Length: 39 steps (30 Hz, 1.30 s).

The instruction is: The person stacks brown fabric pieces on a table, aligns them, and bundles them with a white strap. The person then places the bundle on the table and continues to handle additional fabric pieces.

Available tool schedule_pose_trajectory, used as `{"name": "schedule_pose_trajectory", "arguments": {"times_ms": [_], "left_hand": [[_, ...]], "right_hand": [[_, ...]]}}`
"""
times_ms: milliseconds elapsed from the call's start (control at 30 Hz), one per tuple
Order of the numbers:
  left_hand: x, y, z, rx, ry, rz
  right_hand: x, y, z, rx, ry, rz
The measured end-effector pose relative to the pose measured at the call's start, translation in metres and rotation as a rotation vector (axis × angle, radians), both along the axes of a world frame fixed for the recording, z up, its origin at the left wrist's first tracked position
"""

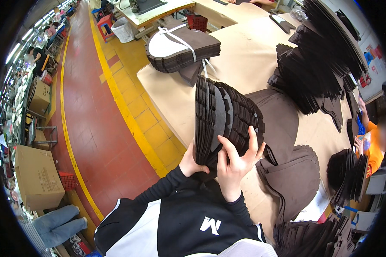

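Both my left hand [192, 162] and right hand [236, 165] clasp a fanned stack of dark cut pieces [225, 118] upright at centre, while one tied bundle [180, 49] sits finished at 11 o'clock and loose piles [313, 77] wait at 2 o'clock.

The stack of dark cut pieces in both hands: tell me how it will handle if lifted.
The stack of dark cut pieces fans apart at its top edge, so loose pieces probably slip. Both the left hand and right hand support it, suggesting bulk; thin sheets likely flex.
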<state>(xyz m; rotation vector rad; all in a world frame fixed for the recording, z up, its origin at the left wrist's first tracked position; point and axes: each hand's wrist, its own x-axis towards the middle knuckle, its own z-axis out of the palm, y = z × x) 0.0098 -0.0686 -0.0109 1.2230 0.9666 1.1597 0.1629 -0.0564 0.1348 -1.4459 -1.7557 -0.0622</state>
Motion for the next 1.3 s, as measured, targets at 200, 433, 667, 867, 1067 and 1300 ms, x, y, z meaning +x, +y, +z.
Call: {"name": "schedule_pose_trajectory", "arguments": {"times_ms": [200, 433, 667, 867, 1067, 1300], "left_hand": [[-0.002, 0.002, -0.001, 0.05, 0.03, -0.02], [0.001, 0.007, 0.007, -0.006, -0.083, -0.001], [-0.002, 0.011, 0.001, 0.058, 0.041, -0.002], [-0.001, 0.01, 0.011, 0.019, 0.0, -0.003], [-0.001, 0.009, 0.009, 0.033, -0.028, 0.001], [0.001, 0.011, 0.017, 0.06, 0.079, 0.016]], "right_hand": [[-0.003, -0.001, 0.011, -0.061, 0.084, 0.037], [-0.006, 0.006, 0.006, -0.027, 0.078, 0.021], [-0.008, 0.008, 0.005, -0.002, 0.006, 0.017], [-0.01, 0.006, 0.009, -0.006, 0.1, 0.035], [-0.009, 0.007, -0.001, 0.022, 0.065, 0.025], [-0.013, 0.004, 0.013, -0.031, 0.084, 0.031]]}}
